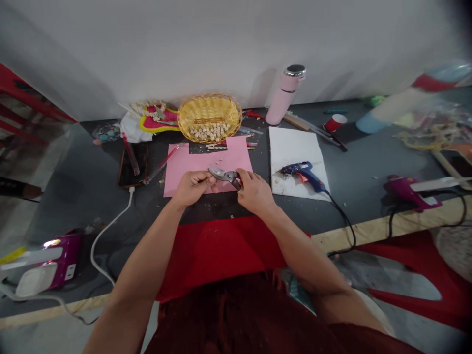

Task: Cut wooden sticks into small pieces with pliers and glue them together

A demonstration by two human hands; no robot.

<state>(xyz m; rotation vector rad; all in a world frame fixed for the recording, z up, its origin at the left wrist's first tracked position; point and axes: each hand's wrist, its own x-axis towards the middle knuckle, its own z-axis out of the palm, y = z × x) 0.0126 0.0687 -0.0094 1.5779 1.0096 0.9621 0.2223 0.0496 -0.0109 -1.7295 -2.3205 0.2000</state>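
My right hand (pixel 253 191) is wrapped round the handles of metal pruning shears (pixel 224 174), whose blades point left. My left hand (pixel 193 187) is pinched near the blade tips; what its fingers hold is too small to make out. Both hands are above a pink sheet (pixel 236 160), where a few small pale bits lie. Just behind the sheet, a yellow wicker basket (pixel 208 114) holds several small pale pieces. Thin coloured sticks (pixel 217 146) lie between the basket and the sheet.
On a white board (pixel 295 144) to the right rests a blue glue gun (pixel 308 176) with a black cord. A pink flask (pixel 283 96) stands behind it. At left are a phone (pixel 127 169) with a white cable and a purple device (pixel 66 258).
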